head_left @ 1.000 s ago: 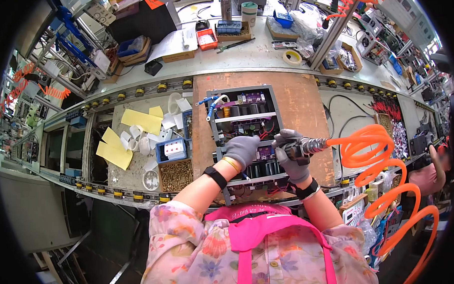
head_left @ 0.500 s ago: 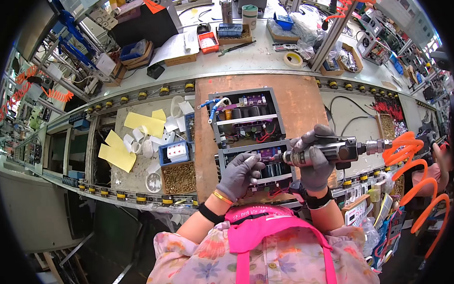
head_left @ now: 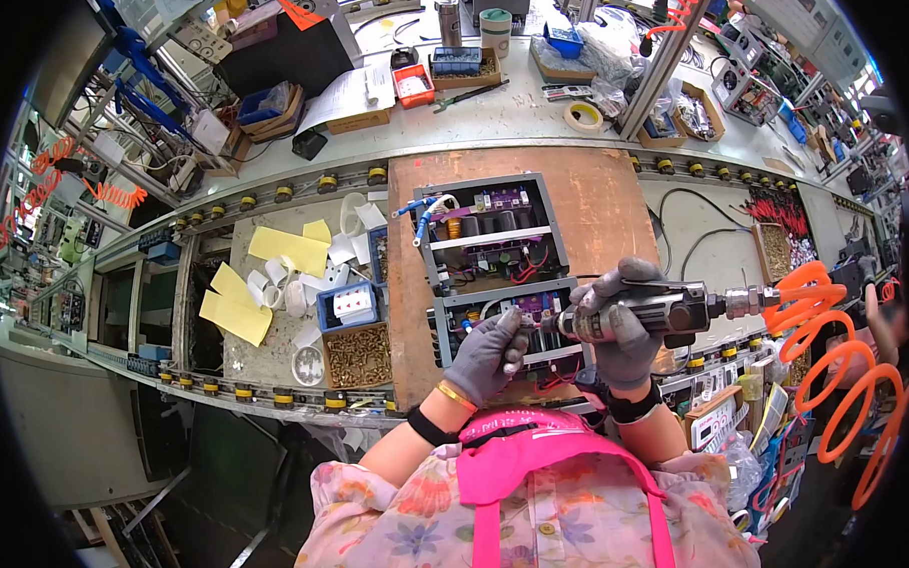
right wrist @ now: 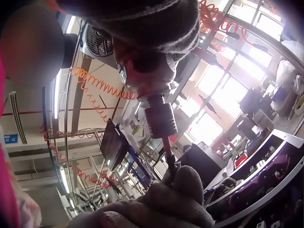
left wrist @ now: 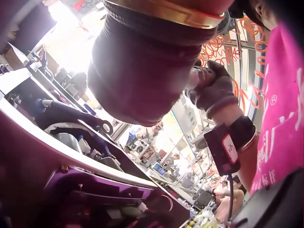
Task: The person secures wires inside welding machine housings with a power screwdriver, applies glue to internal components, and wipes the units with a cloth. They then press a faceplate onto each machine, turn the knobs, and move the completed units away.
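Note:
My gloved right hand [head_left: 627, 343] grips a pneumatic screwdriver [head_left: 676, 308], held level with its bit toward the left. At the bit [right wrist: 167, 148], the gloved left hand [head_left: 485, 361] has its thumb and fingertips pinched together around the tip, as the right wrist view shows. Whatever small piece sits between those fingertips is mostly hidden, and I cannot tell its kind. Both hands are over the nearer metal chassis [head_left: 442, 330], which holds circuit boards. Behind it stands a second open chassis [head_left: 493, 238] with purple boards, dark cylinders and blue-ended cables [head_left: 422, 217].
A brown board [head_left: 607, 199] lies under both chassis. To the left are a box of brass-coloured screws [head_left: 357, 357], a blue bin [head_left: 347, 306] and yellow paper sheets [head_left: 291, 248]. An orange coiled air hose [head_left: 811, 312] runs from the screwdriver down the right side.
The screwdriver came up from the chassis and swung level to the right. My left hand drew back toward the body, then its fingertips met the bit's tip.

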A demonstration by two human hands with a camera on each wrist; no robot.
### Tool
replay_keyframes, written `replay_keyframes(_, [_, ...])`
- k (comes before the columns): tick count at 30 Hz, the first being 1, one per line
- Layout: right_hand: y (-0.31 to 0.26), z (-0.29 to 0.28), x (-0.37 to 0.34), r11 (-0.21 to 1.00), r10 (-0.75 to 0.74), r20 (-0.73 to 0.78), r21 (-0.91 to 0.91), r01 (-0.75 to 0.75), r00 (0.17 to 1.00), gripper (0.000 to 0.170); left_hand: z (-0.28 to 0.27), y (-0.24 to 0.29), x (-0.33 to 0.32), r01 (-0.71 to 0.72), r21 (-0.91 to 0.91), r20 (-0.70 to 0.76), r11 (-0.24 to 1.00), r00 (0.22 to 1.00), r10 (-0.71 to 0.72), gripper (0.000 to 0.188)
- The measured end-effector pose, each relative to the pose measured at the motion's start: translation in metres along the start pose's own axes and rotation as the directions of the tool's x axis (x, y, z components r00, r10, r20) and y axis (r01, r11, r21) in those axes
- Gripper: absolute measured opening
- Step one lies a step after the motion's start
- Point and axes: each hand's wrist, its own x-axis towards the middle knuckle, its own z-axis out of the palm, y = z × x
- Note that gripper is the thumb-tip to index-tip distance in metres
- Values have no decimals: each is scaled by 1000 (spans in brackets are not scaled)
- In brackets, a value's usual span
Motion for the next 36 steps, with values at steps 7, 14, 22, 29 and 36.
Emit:
replay_keyframes(7, [-2,0,-4,1000,24,-17,-5,-24,1000,44,8,5,-3,-30,243,-30,970,999,39,30])
replay_keyframes(14, [0,-2,-7,999,10,-58,-49,-13,998,46,6,1,-1,-44,141,-5,989,999,46,34])
replay_keyframes(22, [3,3,-7,999,-21,-40,-45,19,999,46,4,2,2,-76,130,38,989,997,71,34])
replay_keyframes(29, [1,1,-5,994,-43,-89,-101,34,995,46,14,19,-8,24,217,-102,976,995,-2,41])
replay_keyframes(36, [-12,-11,2,992,-75,-159,-112,57,984,47,-23,74,-28,-265,938,308,-226,934,184,40])
